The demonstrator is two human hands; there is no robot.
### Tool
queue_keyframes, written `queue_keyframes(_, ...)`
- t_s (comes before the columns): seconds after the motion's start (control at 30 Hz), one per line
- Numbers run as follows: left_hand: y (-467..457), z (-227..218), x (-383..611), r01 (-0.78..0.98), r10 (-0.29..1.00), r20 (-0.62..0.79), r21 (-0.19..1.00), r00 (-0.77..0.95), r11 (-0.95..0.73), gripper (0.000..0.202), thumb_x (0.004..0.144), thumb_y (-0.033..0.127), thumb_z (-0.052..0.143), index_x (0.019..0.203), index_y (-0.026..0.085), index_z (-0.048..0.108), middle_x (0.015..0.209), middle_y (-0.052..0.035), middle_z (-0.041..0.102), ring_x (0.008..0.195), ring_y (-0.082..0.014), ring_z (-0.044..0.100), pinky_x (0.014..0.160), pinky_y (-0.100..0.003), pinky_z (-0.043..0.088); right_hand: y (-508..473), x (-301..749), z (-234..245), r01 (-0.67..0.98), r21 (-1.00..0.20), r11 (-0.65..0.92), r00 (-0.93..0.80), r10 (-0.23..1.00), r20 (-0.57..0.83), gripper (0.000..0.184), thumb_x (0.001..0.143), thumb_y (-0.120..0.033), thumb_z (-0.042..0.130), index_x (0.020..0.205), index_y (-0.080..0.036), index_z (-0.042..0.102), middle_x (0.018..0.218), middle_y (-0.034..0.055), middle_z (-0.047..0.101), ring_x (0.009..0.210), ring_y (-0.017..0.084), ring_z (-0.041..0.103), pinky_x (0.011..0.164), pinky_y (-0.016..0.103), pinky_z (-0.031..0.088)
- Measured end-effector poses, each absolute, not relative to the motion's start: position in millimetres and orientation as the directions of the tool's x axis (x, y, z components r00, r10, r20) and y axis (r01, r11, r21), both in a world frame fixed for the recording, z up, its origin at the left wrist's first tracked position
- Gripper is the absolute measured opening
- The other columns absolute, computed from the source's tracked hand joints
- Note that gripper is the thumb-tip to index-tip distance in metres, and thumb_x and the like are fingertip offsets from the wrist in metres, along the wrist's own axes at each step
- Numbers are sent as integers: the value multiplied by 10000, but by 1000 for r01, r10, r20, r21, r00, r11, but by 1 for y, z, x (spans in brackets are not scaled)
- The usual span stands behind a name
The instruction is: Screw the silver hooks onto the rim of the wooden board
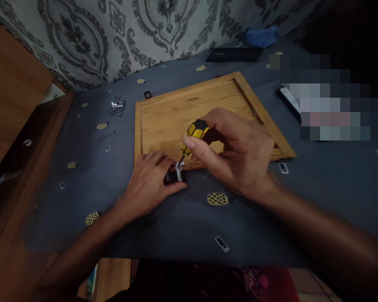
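Observation:
A framed wooden panel point(189, 109) lies flat on the dark cloth. At its near edge sits a silver metal hinge point(179, 172), with a small black block-like piece point(171, 178) beside and under it. My left hand point(149, 178) is closed about the hinge, its thumb along the near side and its fingers resting at the panel's edge. A screwdriver point(197, 130) with a yellow and black handle is pinched in my right hand point(239, 153). Its shaft slants down to the left, and the tip meets the top of the hinge; exact seating is too small to tell.
More silver metal hardware point(117, 105) lies left of the panel, near a tiny dark piece point(114, 131). A black case point(234, 54) and blue cloth point(262, 36) sit at the back. To the right is a phone point(290, 100), beside a blurred-out patch. Wooden furniture point(19, 96) borders the left.

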State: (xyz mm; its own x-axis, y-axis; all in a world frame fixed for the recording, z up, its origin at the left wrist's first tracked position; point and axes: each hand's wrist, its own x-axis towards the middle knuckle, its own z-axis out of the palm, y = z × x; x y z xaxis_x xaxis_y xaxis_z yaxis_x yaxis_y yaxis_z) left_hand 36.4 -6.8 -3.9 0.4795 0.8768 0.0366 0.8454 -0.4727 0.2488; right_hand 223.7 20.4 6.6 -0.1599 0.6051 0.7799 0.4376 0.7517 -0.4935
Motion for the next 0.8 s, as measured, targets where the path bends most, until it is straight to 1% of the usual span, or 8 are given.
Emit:
queue_keyframes(0.1,-7,-4,36,843,875,42,250,483,-477,397,839,458,758,1116,191,663,1114,-75,656,1080,-297,587,924,-455,457,20,224,6,431,-478,765,-157,585,796,229,932,-286,643,764,-246,492,680,-27,550,581,127,528,557,285,450)
queue_keyframes(0.23,-7,-6,36,843,874,43,248,483,-478,393,845,480,746,1108,199,666,1116,-73,657,1078,-297,591,928,-465,462,21,223,6,429,-490,759,-167,600,783,220,941,-299,627,773,-249,495,679,-23,550,581,136,539,553,294,456)
queue_keyframes(0.37,-7,-8,35,840,870,56,238,490,-488,395,848,486,742,1104,196,660,1136,-88,660,1102,-304,585,926,-463,469,23,224,5,400,-423,813,-231,536,812,189,949,-309,613,798,-246,520,676,-27,565,583,136,552,548,290,468)
queue_keyframes(0.53,-7,-9,35,841,875,61,250,480,-479,412,853,479,739,1151,211,648,1150,-88,656,1134,-309,579,941,-467,472,24,226,9,370,-427,825,-291,539,791,125,944,-289,611,840,-235,568,718,-8,604,622,148,574,589,307,489)
queue_keyframes(0.6,-7,-9,36,839,874,59,256,483,-481,417,855,480,737,1157,206,650,1150,-90,654,1140,-309,577,968,-477,465,23,225,11,380,-467,799,-277,580,766,118,936,-290,614,841,-233,573,742,2,612,663,164,594,630,326,499)
queue_keyframes(0.67,-7,-8,36,841,872,49,245,486,-483,430,849,489,740,1149,192,655,1149,-95,653,1122,-312,581,963,-480,467,21,222,12,345,-567,748,-235,654,719,114,932,-284,612,841,-231,570,790,15,632,739,181,626,692,345,513)
queue_keyframes(0.77,-7,-7,36,852,876,31,220,481,-475,434,843,504,741,1114,174,668,1116,-96,655,1070,-312,591,930,-481,476,19,213,14,157,-761,630,-200,774,600,44,947,-274,579,956,-232,568,899,23,660,841,182,669,771,346,545)
queue_keyframes(0.8,-7,-7,36,854,877,28,214,479,-474,426,845,510,737,1101,176,672,1110,-93,655,1064,-311,591,928,-482,476,20,209,15,85,-807,585,-212,802,559,70,954,-268,559,1015,-233,558,925,22,660,849,174,675,781,339,556)
